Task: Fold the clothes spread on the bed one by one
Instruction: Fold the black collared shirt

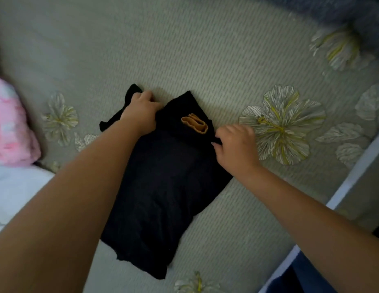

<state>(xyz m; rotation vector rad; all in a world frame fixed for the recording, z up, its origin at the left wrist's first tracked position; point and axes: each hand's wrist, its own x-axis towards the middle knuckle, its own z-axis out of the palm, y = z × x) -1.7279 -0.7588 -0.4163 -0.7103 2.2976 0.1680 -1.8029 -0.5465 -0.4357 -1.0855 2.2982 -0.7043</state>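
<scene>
Black cloth, a partly folded garment (pixel 163 187), lies on the grey-green flowered bed (pixel 205 60). At its far end the left hand (pixel 141 111) grips a bunched black sleeve. The right hand (pixel 235 144) pinches the garment's right edge, beside an orange-yellow label (pixel 195 123). Left of the garment sits pink fabric (pixel 10 123).

A folded garment (pixel 163 187) lies on the bed (pixel 184 49), near its middle. The left hand (pixel 142 112) grips the garment's far-left corner; the right hand (pixel 235 142) pinches its right edge. Between the 2 hands, a label (pixel 195 123) sits on the garment's far end. A bundle of cloth (pixel 10 127) lies at the left edge, well apart from the garment.
</scene>
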